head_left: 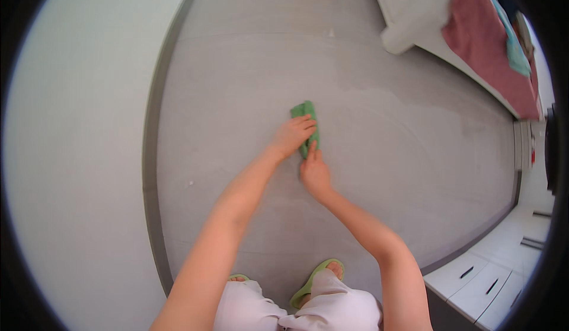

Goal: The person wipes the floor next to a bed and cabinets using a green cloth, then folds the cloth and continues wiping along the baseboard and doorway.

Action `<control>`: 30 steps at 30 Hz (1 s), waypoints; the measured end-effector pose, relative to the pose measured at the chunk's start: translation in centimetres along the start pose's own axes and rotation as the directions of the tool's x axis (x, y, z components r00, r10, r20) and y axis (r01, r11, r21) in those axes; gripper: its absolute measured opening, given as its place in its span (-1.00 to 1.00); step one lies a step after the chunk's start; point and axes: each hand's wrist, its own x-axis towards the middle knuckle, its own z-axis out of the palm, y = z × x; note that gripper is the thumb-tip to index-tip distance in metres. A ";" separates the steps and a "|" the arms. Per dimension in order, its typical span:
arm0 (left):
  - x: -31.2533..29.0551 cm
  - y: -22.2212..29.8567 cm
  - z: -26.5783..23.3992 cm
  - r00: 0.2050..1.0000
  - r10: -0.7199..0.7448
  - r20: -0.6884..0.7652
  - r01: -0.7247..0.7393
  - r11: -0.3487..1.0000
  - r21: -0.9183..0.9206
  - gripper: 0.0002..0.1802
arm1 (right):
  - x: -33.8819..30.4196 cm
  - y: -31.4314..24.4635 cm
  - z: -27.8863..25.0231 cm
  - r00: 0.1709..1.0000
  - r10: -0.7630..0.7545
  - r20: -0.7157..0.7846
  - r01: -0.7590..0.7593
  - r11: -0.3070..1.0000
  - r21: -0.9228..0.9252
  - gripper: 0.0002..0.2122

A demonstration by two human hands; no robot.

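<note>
A green cloth point(311, 110), folded into a narrow strip, is between my two hands above the grey floor; whether it touches the floor I cannot tell. My left hand point(294, 134) grips its middle from the left, with the fingers lying across it. Lower down, my right hand point(315, 171) is closed on the near end, the fingertips pressed against the fabric. The far end of the cloth sticks out beyond my left fingers. Part of it is covered by the fingers.
Along the left runs a white wall point(83, 135) with a grey skirting point(152, 153). A white bed frame point(415, 16) with a pink cover point(483, 46) stands at the far right. White drawers point(474, 277) with dark handles are at the near right. My green slippers point(308, 286) are below.
</note>
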 end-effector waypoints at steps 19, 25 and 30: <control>-27.1 -10.5 -11.4 0.640 -0.758 -0.129 0.768 0.626 0.136 -0.54 | 5.0 -18.3 13.9 0.748 -0.636 0.187 0.634 0.769 0.082 -0.49; -40.2 4.7 -10.6 0.518 -0.833 -0.195 0.854 0.490 0.174 -0.54 | -9.7 -17.6 15.6 0.539 -0.774 0.332 0.757 0.618 0.212 -0.44; -52.9 21.7 -13.7 0.268 -0.946 -0.181 0.957 0.240 0.165 -0.53 | -25.0 -20.2 17.4 0.238 -0.877 0.417 0.832 0.406 0.379 -0.49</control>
